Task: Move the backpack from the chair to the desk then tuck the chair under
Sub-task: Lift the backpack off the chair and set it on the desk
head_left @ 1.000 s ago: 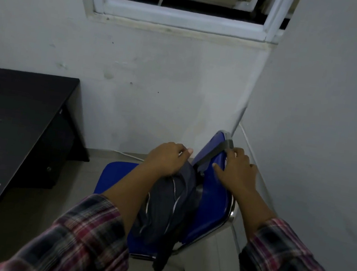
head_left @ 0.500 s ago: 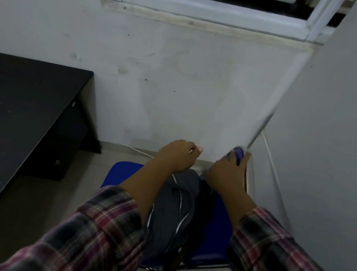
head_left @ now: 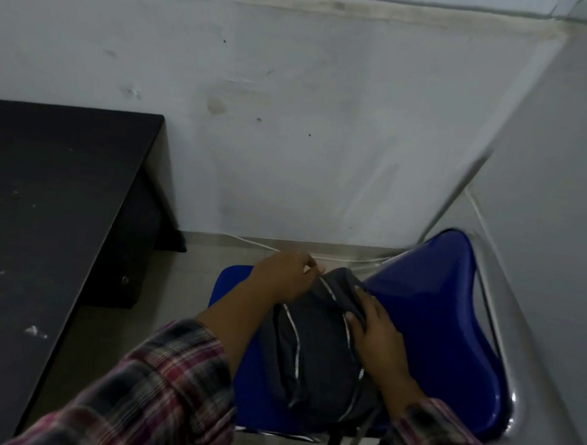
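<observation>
A dark grey backpack point(head_left: 318, 354) with pale zip lines sits upright on the seat of a blue chair point(head_left: 437, 318), leaning against its backrest. My left hand point(head_left: 283, 273) is closed on the backpack's top left. Fingers of my right hand point(head_left: 378, 332) curl over the right side of the bag's top. A strap hangs off the seat's front edge. The black desk point(head_left: 30, 208) stands to the left of the chair, its top speckled with pale marks.
White walls close in behind and to the right of the chair. A white cable point(head_left: 262, 245) runs along the floor at the wall's foot. A dark drawer unit point(head_left: 127, 267) sits under the desk. Pale tiled floor lies between desk and chair.
My right hand has left the top of the chair's backrest and come down onto the backpack's top. My left hand stays on the bag. The view has moved closer.
</observation>
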The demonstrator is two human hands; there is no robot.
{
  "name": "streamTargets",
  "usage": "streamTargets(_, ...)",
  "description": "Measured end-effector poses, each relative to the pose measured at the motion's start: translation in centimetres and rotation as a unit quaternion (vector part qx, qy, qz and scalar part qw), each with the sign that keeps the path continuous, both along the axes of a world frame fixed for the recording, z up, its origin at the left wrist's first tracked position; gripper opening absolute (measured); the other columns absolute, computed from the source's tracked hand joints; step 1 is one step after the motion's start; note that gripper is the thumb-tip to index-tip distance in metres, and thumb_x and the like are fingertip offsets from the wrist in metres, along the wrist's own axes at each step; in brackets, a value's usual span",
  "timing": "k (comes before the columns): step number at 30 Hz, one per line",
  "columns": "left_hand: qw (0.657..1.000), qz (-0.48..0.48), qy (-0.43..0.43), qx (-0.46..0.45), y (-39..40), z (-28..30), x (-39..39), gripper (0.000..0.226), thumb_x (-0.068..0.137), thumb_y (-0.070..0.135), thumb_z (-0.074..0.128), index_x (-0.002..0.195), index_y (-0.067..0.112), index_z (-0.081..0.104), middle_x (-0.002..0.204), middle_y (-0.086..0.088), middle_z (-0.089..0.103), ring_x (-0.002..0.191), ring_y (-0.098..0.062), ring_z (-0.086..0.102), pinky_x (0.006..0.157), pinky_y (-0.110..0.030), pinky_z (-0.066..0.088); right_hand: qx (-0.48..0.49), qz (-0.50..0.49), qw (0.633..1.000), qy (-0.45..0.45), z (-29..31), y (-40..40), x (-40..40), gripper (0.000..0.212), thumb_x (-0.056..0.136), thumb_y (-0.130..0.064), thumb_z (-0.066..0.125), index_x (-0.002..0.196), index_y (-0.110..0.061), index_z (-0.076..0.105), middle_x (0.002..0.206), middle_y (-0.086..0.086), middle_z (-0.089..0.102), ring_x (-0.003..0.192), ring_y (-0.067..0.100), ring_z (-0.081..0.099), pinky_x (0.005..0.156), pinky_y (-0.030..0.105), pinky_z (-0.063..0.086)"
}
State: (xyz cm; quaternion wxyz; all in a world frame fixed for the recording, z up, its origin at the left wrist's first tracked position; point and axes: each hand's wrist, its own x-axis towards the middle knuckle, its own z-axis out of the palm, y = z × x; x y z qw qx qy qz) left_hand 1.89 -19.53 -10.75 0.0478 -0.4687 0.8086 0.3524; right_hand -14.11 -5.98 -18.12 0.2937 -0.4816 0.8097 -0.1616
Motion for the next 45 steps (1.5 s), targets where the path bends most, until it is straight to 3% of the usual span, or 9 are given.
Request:
streamTargets(4, 1.000, -0.005, -0.008, 0.003, -1.3, -0.6, 3.1, 0.052, 0.096, 0.050, 0.039, 0.129, 0.014, 0.057, 0.133, -0.013, 0.059, 0.121, -0.029, 0.055, 0.102, -0.042, 0.044, -0.077, -0.041, 0.995, 0.055, 0.5, -1.2, 3.0, 0.045, 0.101, -0.039, 0.038, 0.146, -0.035, 0.035, 0.126, 0.009, 0.064, 0.094, 0.028, 0.065, 0.082, 0.038, 0.053)
streamTargets(9, 1.000, -0.005, -0.012, 0.016, -2.5, -0.3, 5.3, 0.054, 0.096, 0.052, 0.037, 0.132, 0.014, 0.053, 0.138, -0.015, 0.055, 0.124, -0.031, 0.053, 0.102, -0.041, 0.043, -0.123, -0.089, 0.987, 0.057, 2.4, -3.6, 5.9, 0.043, 0.101, -0.034, 0.042, 0.143, -0.032, 0.042, 0.100, 0.012, 0.072, 0.082, 0.025, 0.065, 0.075, 0.033, 0.052)
streamTargets(16, 0.999, 0.020, 0.012, 0.034, -3.7, 0.9, 8.4, 0.050, 0.098, 0.050, 0.034, 0.124, 0.015, 0.058, 0.131, -0.015, 0.059, 0.116, -0.032, 0.056, 0.097, -0.041, 0.046, -0.228, -0.100, 0.968, 0.042, 6.6, -7.4, 9.2, 0.033, 0.099, -0.031, 0.048, 0.131, -0.034, 0.057, 0.105, 0.011, 0.074, 0.088, 0.025, 0.068, 0.077, 0.024, 0.050)
streamTargets(23, 0.994, 0.072, -0.033, 0.077, -4.6, 2.6, 13.3, 0.071, 0.097, 0.057, 0.021, 0.145, 0.006, 0.038, 0.146, -0.022, 0.046, 0.130, -0.036, 0.048, 0.108, -0.042, 0.039, -0.334, -0.084, 0.938, 0.030, 15.0, -12.8, 12.5, 0.030, 0.098, -0.032, 0.051, 0.123, -0.027, 0.066, 0.094, 0.013, 0.075, 0.079, 0.024, 0.068, 0.069, 0.020, 0.046)
streamTargets(28, 0.969, 0.200, 0.096, 0.104, -5.1, 5.5, 16.3, 0.073, 0.096, 0.058, 0.025, 0.145, 0.005, 0.037, 0.147, -0.020, 0.045, 0.131, -0.034, 0.047, 0.104, -0.035, 0.038, -0.420, -0.063, 0.905, -0.001, 22.0, -17.3, 15.9, 0.025, 0.096, -0.028, 0.054, 0.115, -0.025, 0.071, 0.103, 0.004, 0.076, 0.091, 0.019, 0.069, 0.074, 0.010, 0.041)
streamTargets(32, 0.869, 0.402, 0.226, 0.182, -5.5, 7.5, 17.6, 0.085, 0.091, 0.066, 0.027, 0.152, 0.007, 0.016, 0.158, -0.016, 0.026, 0.141, -0.034, 0.032, 0.114, -0.041, 0.028, -0.470, -0.043, 0.880, -0.044, 26.4, -20.7, 18.7, 0.023, 0.095, -0.025, 0.055, 0.109, -0.022, 0.073, 0.104, 0.000, 0.075, 0.093, 0.014, 0.067, 0.073, 0.000, 0.036)
streamTargets(35, 0.732, 0.524, 0.286, 0.329, -6.0, 9.4, 18.4, 0.102, 0.078, 0.083, 0.019, 0.153, 0.014, 0.014, 0.162, -0.013, 0.018, 0.145, -0.039, 0.022, 0.111, -0.063, 0.022, -0.491, -0.025, 0.868, -0.074, 28.7, -23.0, 21.1, 0.022, 0.095, -0.024, 0.055, 0.108, -0.021, 0.073, 0.105, -0.001, 0.075, 0.095, 0.011, 0.066, 0.078, 0.006, 0.037)
streamTargets(42, 0.412, 0.608, 0.514, 0.443, -5.6, 8.6, 20.4, 0.117, 0.056, 0.098, 0.017, 0.153, 0.032, 0.011, 0.164, -0.008, 0.010, 0.145, -0.048, 0.010, 0.085, -0.090, 0.015, -0.513, 0.011, 0.841, -0.174, 31.6, -27.2, 26.6, 0.019, 0.093, -0.022, 0.059, 0.103, -0.019, 0.074, 0.102, -0.004, 0.075, 0.091, 0.003, 0.061, 0.076, 0.006, 0.038)
streamTargets(45, 0.319, 0.589, 0.605, 0.431, -5.2, 7.6, 20.6, 0.120, 0.050, 0.099, 0.023, 0.152, 0.035, 0.016, 0.162, -0.011, 0.014, 0.143, -0.050, 0.016, 0.073, -0.088, 0.029, -0.505, 0.044, 0.837, -0.206, 31.5, -28.3, 28.9, 0.018, 0.093, -0.021, 0.059, 0.102, -0.018, 0.075, 0.101, -0.005, 0.075, 0.092, 0.003, 0.062, 0.073, -0.002, 0.037)
